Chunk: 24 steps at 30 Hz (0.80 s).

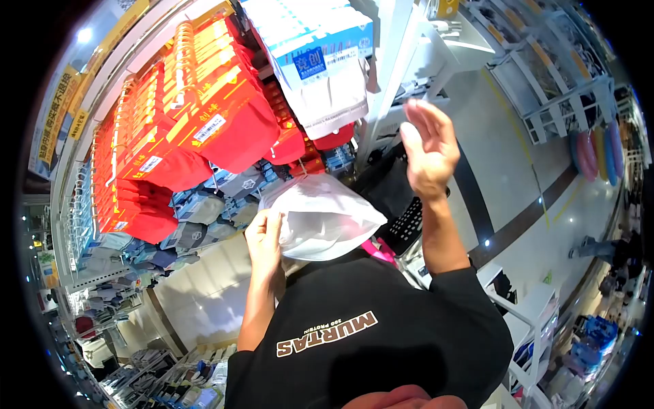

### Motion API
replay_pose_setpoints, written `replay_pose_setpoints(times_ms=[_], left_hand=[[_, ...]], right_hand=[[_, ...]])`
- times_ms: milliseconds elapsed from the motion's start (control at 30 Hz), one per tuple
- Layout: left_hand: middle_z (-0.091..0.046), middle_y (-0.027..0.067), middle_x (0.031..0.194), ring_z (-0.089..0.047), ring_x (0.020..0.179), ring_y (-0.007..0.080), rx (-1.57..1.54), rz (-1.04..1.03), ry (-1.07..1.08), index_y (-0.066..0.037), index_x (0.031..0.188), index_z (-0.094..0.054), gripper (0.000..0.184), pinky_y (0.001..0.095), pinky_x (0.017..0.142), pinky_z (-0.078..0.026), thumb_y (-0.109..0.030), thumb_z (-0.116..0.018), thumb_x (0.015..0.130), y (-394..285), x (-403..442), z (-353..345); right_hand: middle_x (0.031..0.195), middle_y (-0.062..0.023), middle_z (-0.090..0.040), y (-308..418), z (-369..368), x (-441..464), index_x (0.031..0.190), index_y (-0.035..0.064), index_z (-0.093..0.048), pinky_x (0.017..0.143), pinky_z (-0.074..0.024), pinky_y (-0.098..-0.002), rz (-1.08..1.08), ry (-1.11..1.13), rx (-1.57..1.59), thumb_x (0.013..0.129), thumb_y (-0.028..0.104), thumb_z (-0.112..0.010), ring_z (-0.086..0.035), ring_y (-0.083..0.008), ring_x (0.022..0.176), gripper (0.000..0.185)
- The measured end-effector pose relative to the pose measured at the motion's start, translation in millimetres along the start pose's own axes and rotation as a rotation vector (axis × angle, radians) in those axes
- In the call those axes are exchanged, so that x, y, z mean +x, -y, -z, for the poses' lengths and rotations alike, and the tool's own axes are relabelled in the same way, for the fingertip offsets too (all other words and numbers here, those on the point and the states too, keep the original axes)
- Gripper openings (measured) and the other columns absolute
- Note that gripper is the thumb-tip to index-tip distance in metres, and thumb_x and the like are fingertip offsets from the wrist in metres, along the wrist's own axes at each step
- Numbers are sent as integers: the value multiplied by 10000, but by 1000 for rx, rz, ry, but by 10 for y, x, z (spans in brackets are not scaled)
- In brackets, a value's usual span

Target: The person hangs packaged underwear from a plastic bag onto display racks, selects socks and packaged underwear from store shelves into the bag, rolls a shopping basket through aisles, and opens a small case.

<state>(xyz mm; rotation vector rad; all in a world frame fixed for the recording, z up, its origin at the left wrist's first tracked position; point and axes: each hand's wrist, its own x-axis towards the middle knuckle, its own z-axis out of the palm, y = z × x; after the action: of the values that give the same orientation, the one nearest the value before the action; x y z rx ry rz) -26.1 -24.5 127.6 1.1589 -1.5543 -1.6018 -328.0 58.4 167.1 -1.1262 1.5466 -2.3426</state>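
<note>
My left hand [264,237] pinches the left edge of a translucent white plastic bag [327,221], which hangs in front of my chest with its mouth spread wide. Something reddish shows faintly through the plastic; I cannot make out what it is. Raised to the right of the bag, my right hand [430,153] has its fingers stretched out and holds nothing. Just beyond the bag hang red packs of clothing [225,129] with yellow-marked headers. Beside them are white packs with blue headers [323,65], left of my right hand.
Grey and blue packs of socks [204,208] hang below the red ones. A black perforated basket [402,218] with a pink part [378,251] is behind the bag. White shelving [538,75] stands at right, with colourful rings [596,153] beside it. A person [606,249] is far right.
</note>
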Motion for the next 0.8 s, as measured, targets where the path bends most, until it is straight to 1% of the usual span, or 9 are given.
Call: replay_pose_setpoints(times_ms=[100,167,300,367,433,500,633,767,800], left_hand=[[-569,-66,776,-440,687,12,-79,29,83,-29,951,-660,228,201,630,-362,-242,-601,1009,-38,3,-202],[-588,-49,793,-464,692,17,-116,43,181,-17,961,-657,202,199,634,-382,-198,-585,1014,-59,21,-345],[-611,-29,816,-506,704,28,-170,4,339,2,967,-657,207,199,645,-420,-182,-576,1019,-86,65,-687],[-614,-28,815,-509,692,31,-136,-4,399,0,967,-655,207,200,637,-420,-185,-577,1019,-60,105,-879],[-651,-4,871,-565,761,49,-151,132,504,0,980,-649,177,209,699,-453,-174,-620,995,41,170,-956],[-664,11,920,-599,836,66,-156,83,593,2,1045,-628,147,221,770,-478,-115,-657,962,-17,121,-1122],[-641,41,1045,-595,947,94,-171,175,877,-3,1140,-589,294,260,865,-490,-42,-721,881,57,108,-1237],[-620,6,915,-548,783,53,206,177,891,1,999,-625,164,229,646,-454,-35,-704,860,496,278,-1363],[-592,13,831,-540,716,80,407,-50,835,0,973,-628,161,249,615,-446,-16,-680,822,612,327,-1400]], right_hand=[[1198,-136,-651,73,511,-357,1262,-36,-563,1017,-483,-336,-328,202,251,844,-31,-722,-628,-206,1130,447],[1262,-112,-627,181,688,-557,1301,3,-558,1055,-441,-373,-411,439,4,714,180,-884,-588,-214,1182,694],[1289,-131,-608,384,659,-887,1288,23,-580,1075,-409,-386,-367,746,-342,680,210,-881,-533,-287,1257,704],[1192,-134,-648,202,741,-1119,1195,38,-643,977,-472,-399,-266,638,-466,765,125,-779,-601,-323,1125,460],[1114,-141,-673,112,887,-1287,1129,38,-669,893,-510,-396,-432,480,-524,811,40,-677,-640,-327,1011,318],[1009,-155,-690,120,1040,-1341,1089,26,-681,815,-530,-346,-569,262,-573,823,-55,-504,-677,-294,889,329],[1014,-139,-699,254,1329,-1368,1070,8,-699,811,-526,-326,-494,73,-670,828,-50,-503,-688,-280,909,317],[1053,-146,-691,286,1529,-1507,1078,8,-701,864,-511,-331,-504,23,-767,834,-48,-504,-677,-298,971,318],[1063,-145,-691,214,1583,-1604,1081,9,-703,867,-506,-324,-494,37,-808,844,-48,-508,-676,-294,972,312]])
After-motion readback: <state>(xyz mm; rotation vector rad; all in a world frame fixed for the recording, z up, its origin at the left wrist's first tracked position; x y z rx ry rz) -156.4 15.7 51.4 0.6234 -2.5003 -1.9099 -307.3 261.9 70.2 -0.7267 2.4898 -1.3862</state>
